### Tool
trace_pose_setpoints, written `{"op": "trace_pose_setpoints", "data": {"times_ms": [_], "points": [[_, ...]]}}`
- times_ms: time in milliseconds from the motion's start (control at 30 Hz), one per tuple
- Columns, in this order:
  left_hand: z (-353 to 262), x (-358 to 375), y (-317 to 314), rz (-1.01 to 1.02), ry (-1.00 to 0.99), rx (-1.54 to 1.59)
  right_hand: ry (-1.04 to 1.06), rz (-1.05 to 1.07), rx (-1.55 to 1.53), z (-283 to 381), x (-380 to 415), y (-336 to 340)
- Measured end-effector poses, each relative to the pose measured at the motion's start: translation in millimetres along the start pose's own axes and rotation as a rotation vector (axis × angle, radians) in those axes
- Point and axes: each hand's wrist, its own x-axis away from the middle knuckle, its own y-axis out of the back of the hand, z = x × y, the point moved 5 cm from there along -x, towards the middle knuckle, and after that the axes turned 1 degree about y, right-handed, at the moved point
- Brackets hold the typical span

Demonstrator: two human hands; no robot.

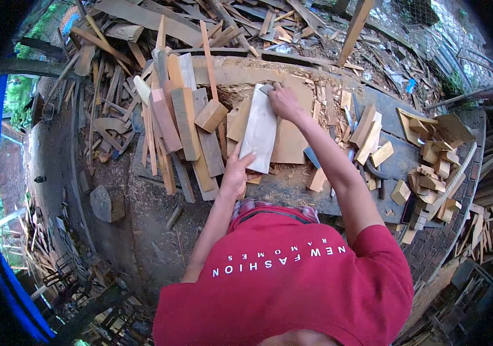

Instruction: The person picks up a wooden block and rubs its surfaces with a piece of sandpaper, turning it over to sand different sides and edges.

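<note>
A pale, smooth wooden board (259, 135) stands slanted in front of me, its long side running away from my body. My left hand (237, 174) grips its lower left edge, with the thumb lying on the face and the fingers wrapped behind. At the far end, my right hand (285, 102) is closed on a small grey flat piece (266, 89), which it presses against the top of the board. Most of that piece is hidden by the fingers, and I cannot tell its kind. Behind the board lies a flat brown sheet (292, 138).
Several wood offcuts (186, 124) lean in a bundle at the left of the workbench (281, 187). Small blocks (431, 179) are heaped at the right, near a curved dark tool (377, 170). Scrap wood (160, 23) piles up beyond the bench. A stump (107, 203) sits on the ground.
</note>
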Motion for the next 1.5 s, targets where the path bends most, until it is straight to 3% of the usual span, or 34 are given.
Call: {"op": "trace_pose_setpoints", "data": {"times_ms": [67, 200, 233, 333, 433, 733, 833, 867, 933, 1033, 1133, 1267, 1400, 1500], "points": [[1, 0, 0, -0.018, 0.003, 0.008, -0.010, -0.031, -0.050, 0, 0, -1], [1, 0, 2, -0.001, 0.024, 0.032, 0.216, -0.135, -0.312, 54, 54, 42], [0, 1, 1, 0.001, 0.032, 0.036, 0.255, -0.079, -0.280, 70, 71, 52], [-5, 1, -2, 0.002, 0.004, 0.057, 0.397, -0.166, -0.217, 97, 113, 65], [-5, 2, 0, 0.001, -0.015, 0.058, 0.406, -0.174, -0.179, 91, 109, 62], [7, 1, 5, -0.008, 0.037, 0.049, 0.191, -0.107, -0.091, 13, -24, 5], [7, -1, 5, -0.015, 0.006, 0.044, -0.005, 0.093, -0.121, -13, -43, -18], [7, 0, 6, -0.015, 0.009, 0.041, -0.008, 0.094, -0.124, -17, -38, -29], [7, 0, 6, 0.009, 0.025, 0.083, 0.048, -0.184, -0.108, -11, -27, -13], [6, -1, 5, 0.050, 0.034, 0.164, 0.062, -0.077, -0.188, 17, 22, 21], [7, -2, 5, 0.070, 0.059, 0.171, 0.183, -0.222, -0.305, 58, 83, 48], [10, -2, 8, 0.105, 0.086, 0.248, 0.224, -0.260, -0.254, 99, 136, 77], [13, -4, 9, 0.091, 0.113, 0.232, 0.211, -0.307, -0.272, 75, 118, 60], [12, -3, 9, 0.111, 0.061, 0.078, 0.066, -0.260, -0.218, 30, 69, 28]]}}
